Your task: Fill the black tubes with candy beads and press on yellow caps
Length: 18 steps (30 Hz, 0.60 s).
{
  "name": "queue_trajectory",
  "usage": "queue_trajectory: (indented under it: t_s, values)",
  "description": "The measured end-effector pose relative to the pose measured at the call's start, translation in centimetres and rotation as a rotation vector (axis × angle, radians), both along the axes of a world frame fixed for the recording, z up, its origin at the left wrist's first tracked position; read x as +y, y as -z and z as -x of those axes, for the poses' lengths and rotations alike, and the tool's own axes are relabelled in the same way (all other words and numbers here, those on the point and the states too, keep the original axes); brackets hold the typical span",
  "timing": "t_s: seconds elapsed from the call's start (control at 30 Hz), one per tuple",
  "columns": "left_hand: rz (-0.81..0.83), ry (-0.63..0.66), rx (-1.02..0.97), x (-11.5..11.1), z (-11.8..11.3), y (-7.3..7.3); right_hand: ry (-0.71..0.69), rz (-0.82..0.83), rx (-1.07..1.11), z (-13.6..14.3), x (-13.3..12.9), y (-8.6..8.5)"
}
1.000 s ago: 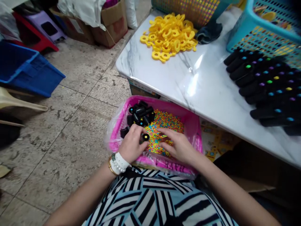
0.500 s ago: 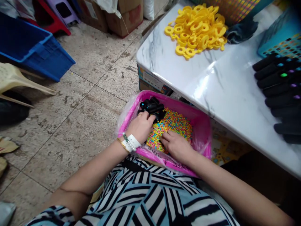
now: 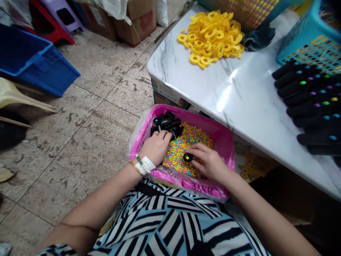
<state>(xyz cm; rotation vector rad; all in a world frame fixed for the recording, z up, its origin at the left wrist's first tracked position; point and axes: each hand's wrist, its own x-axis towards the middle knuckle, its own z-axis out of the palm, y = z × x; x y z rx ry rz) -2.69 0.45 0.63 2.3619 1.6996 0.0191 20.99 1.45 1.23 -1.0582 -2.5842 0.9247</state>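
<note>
A pink basin [image 3: 226, 144], lined with clear plastic, sits against my front and holds many small coloured balls [image 3: 198, 134]. At its far left lies a pile of short black tubes [image 3: 170, 122]. My left hand [image 3: 156, 148] rests at the near edge of that pile, fingers curled down and closed at a black tube, their tips partly hidden. Above the balls, my right hand [image 3: 209, 161] pinches one black tube [image 3: 188, 157] between thumb and fingers. A yellow ball shows in the tube's round end, which faces up.
Beside the basin stands a marble-patterned table [image 3: 197, 83] with a heap of yellow ring-shaped parts [image 3: 213, 37]. Rows of black tubes [image 3: 301, 103] with coloured ends lie at its right, by a teal basket [image 3: 295, 46]. A blue crate [image 3: 50, 69] stands on the floor at left.
My right hand has lifted from among the balls, and a black tube with a yellow ball in its end now shows in its fingers. The left hand stays at the pile. The view has shifted slightly.
</note>
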Motion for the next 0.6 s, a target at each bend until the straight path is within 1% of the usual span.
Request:
queue_trajectory:
  t_s: [0.07,0.13,0.2,0.27,0.3,0.33,0.43,0.5,0.6]
  values:
    - [0.014,0.003,0.035,0.1,-0.3,0.0,-0.092,-0.167,-0.258,0.6,-0.2,0.7]
    - [0.032,0.008,0.046,0.2,-0.4,0.0,-0.218,-0.220,-0.410,1.4,-0.6,1.1]
    - [0.049,0.005,0.029,0.2,-0.4,0.0,-0.322,-0.211,-0.422,2.1,-1.1,1.2]
    - [0.067,-0.008,-0.038,0.1,-0.1,0.1,-0.362,-0.170,-0.392,2.1,-1.4,1.1]
    - [0.073,-0.015,-0.095,0.0,0.1,0.2,-0.341,-0.142,-0.369,1.9,-1.4,1.0]
    - [0.074,-0.025,-0.163,-0.1,0.3,0.3,-0.292,-0.111,-0.328,1.5,-1.3,0.9]
    - [0.061,-0.062,-0.368,-0.5,0.9,0.7,-0.063,-0.010,-0.070,-0.1,-0.9,0.4]
    - [0.066,-0.077,-0.464,-0.6,1.0,0.8,0.071,0.058,0.105,-1.1,-0.8,-0.1]
    - [0.097,-0.041,-0.572,-0.7,0.8,0.6,0.194,0.170,0.217,-1.8,-1.1,-1.4]
